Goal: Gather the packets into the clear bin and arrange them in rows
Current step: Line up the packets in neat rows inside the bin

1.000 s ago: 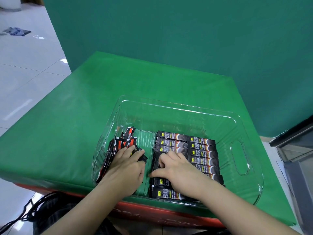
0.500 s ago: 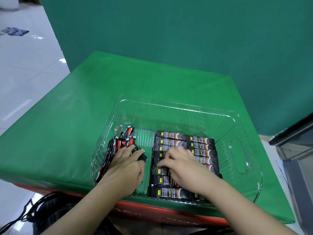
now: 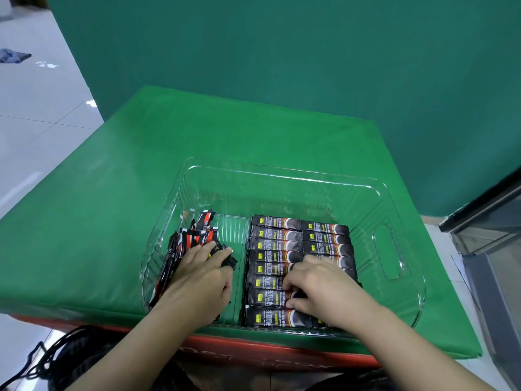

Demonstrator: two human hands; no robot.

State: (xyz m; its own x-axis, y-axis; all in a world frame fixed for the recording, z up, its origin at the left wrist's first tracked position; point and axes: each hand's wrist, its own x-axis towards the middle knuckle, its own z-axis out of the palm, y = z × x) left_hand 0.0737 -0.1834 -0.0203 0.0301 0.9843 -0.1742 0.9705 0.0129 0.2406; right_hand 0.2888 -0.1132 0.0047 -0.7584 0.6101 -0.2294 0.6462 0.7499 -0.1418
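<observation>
Pressing down on the near rows (image 3: 270,296), the right hand (image 3: 321,289) has its fingers (image 3: 290,286) curled, tips nudging a packet whose long axis runs left-right. Just left, the left hand (image 3: 201,280) grips a loose bundle (image 3: 194,238) standing on edge against the bin's (image 3: 400,266) left wall, fingers wrapped over it. That bundle lies nearer the left hand; the free row space lies beyond the far packets (image 3: 324,230), on the desk (image 3: 112,210) side.

Green-covered surface (image 3: 174,170) carrying one clear bin (image 3: 282,176), set toward the near right corner, its near wall close to the near edge.
</observation>
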